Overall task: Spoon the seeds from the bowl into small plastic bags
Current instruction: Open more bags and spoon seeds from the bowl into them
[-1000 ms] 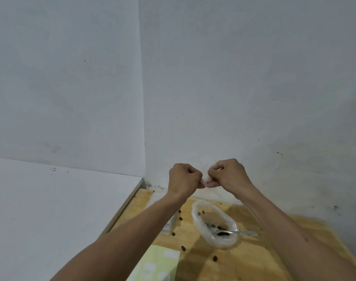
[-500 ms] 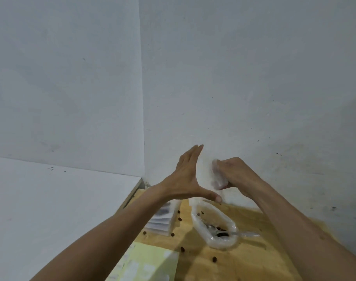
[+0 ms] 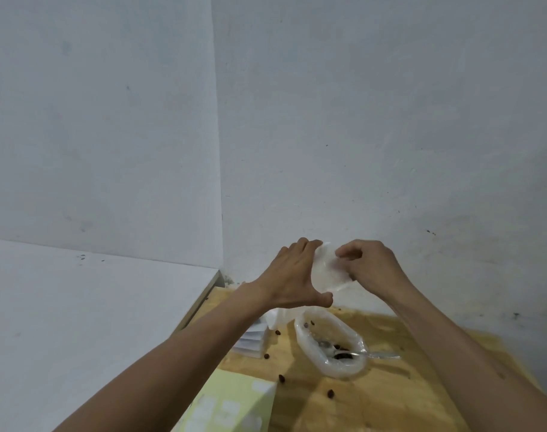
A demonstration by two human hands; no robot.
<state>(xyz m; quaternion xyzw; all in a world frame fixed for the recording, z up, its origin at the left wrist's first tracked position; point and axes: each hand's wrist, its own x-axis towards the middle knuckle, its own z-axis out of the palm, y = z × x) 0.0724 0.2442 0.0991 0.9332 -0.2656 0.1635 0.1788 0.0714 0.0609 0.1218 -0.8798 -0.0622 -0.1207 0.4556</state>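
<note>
I hold a small clear plastic bag (image 3: 328,271) up in front of the wall. My right hand (image 3: 367,265) pinches its top right edge. My left hand (image 3: 292,277) has its fingers stretched along the bag's left side and its thumb under it. Below the hands, a clear plastic bowl (image 3: 316,353) stands on the wooden table (image 3: 384,397) with a few dark seeds (image 3: 344,356) and a clear spoon (image 3: 375,355) in it. The spoon's handle sticks out to the right.
Loose seeds (image 3: 281,378) lie scattered on the wood. A stack of white packets (image 3: 252,341) sits left of the bowl, and a pale green box (image 3: 231,403) is at the near edge. White walls meet in a corner behind. A white surface (image 3: 79,322) adjoins the table's left side.
One second ago both fists pinched the bag together. My left hand then opened flat, and now its fingers lie against the bag while my right hand holds the bag spread wider.
</note>
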